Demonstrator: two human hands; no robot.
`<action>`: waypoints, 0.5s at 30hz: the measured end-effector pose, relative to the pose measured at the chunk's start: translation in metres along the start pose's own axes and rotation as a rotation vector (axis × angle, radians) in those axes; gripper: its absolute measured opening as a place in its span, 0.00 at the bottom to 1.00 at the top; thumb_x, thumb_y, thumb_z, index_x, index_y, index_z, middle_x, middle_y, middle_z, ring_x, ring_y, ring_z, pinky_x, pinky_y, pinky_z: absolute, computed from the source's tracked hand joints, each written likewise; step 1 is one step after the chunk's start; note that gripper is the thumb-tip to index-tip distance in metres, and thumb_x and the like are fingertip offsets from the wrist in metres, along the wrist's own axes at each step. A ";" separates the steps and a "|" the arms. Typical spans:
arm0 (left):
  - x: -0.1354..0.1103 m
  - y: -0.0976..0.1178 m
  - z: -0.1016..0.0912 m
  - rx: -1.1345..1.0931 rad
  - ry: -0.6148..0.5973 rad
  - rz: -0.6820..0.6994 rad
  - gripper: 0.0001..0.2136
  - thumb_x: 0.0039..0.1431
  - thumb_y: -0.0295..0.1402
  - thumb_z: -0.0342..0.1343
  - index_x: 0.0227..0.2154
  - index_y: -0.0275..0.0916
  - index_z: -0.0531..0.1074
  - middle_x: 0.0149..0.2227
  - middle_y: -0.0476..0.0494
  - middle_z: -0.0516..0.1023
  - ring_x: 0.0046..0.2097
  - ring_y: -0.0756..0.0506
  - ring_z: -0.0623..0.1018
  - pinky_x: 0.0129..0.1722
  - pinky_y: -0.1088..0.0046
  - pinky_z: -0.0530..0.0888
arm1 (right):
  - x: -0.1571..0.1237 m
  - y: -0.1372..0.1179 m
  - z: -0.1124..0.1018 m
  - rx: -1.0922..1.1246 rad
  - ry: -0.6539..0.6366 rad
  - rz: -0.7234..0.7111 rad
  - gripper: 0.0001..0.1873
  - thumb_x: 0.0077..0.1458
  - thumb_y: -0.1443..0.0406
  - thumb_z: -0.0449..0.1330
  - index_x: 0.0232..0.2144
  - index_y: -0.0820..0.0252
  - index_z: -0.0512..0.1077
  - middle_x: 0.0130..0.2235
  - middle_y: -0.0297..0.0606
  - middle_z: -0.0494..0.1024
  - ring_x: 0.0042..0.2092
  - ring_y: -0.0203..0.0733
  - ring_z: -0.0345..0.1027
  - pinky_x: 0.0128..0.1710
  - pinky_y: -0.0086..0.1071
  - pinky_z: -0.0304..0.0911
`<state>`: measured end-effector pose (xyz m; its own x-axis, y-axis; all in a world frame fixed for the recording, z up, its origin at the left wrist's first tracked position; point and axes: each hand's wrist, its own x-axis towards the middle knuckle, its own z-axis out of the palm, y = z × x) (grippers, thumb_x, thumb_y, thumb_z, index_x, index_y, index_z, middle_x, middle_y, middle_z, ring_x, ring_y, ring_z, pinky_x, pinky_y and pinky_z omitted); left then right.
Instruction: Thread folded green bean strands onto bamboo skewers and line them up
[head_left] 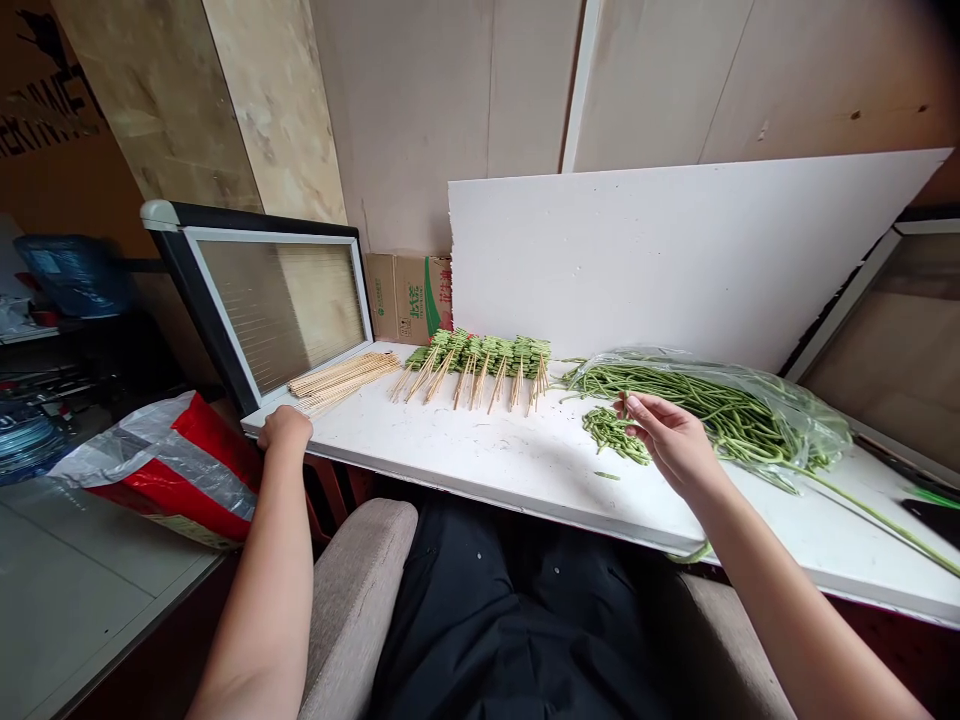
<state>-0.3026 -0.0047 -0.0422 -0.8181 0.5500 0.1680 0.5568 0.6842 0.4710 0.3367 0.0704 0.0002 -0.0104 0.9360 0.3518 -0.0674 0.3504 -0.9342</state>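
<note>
At the table's left front edge, my left hand is closed in a fist, just in front of a pile of bare bamboo skewers. Whatever it may hold is hidden. My right hand pinches a small greenish bit, which looks like a piece of long bean, above a heap of short cut bean pieces. One loose piece lies nearer the front edge. Behind the right hand, uncut long beans spill from a clear plastic bag. Skewered bean bundles stand in a row mid-table, sticks toward me.
A white board leans along the back of the white table. Behind the skewers are a framed panel and a cardboard box. A red and silver bag sits left of the table; chair armrests flank my legs.
</note>
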 end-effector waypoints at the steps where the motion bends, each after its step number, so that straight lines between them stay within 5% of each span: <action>1: -0.001 0.002 0.000 0.003 -0.009 -0.049 0.14 0.54 0.32 0.63 0.41 0.31 0.82 0.53 0.13 0.77 0.56 0.17 0.78 0.48 0.37 0.77 | 0.000 0.000 0.000 0.002 0.002 -0.001 0.24 0.45 0.45 0.77 0.39 0.52 0.84 0.40 0.42 0.84 0.43 0.47 0.77 0.33 0.34 0.70; 4: -0.005 0.005 -0.003 -0.003 -0.035 -0.137 0.12 0.53 0.29 0.63 0.40 0.34 0.83 0.56 0.17 0.77 0.56 0.20 0.78 0.50 0.41 0.78 | 0.000 0.001 -0.001 0.012 -0.013 -0.005 0.24 0.46 0.46 0.77 0.40 0.52 0.84 0.40 0.41 0.84 0.40 0.44 0.76 0.33 0.33 0.70; 8: -0.014 0.012 -0.015 -0.039 0.008 -0.082 0.12 0.53 0.30 0.62 0.41 0.36 0.84 0.55 0.25 0.80 0.56 0.25 0.78 0.54 0.48 0.78 | 0.000 0.004 0.000 0.086 -0.011 0.009 0.26 0.40 0.49 0.80 0.41 0.50 0.84 0.43 0.40 0.85 0.43 0.45 0.77 0.40 0.36 0.73; 11: -0.030 0.036 -0.029 -0.187 0.125 0.213 0.12 0.56 0.34 0.61 0.41 0.36 0.84 0.44 0.31 0.84 0.51 0.30 0.80 0.55 0.52 0.77 | 0.000 0.007 0.003 0.135 -0.011 0.033 0.27 0.36 0.50 0.82 0.39 0.52 0.84 0.44 0.40 0.86 0.45 0.46 0.78 0.46 0.37 0.74; 15: -0.086 0.101 -0.040 -0.472 0.137 0.631 0.13 0.60 0.40 0.61 0.40 0.38 0.85 0.38 0.39 0.86 0.39 0.39 0.81 0.49 0.62 0.78 | -0.004 0.008 0.008 0.203 -0.046 0.053 0.22 0.37 0.50 0.82 0.32 0.53 0.83 0.43 0.39 0.85 0.46 0.45 0.78 0.43 0.33 0.74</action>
<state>-0.1818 -0.0020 0.0254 -0.3966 0.6812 0.6153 0.8256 -0.0285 0.5636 0.3283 0.0695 -0.0080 -0.0645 0.9487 0.3095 -0.2654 0.2827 -0.9218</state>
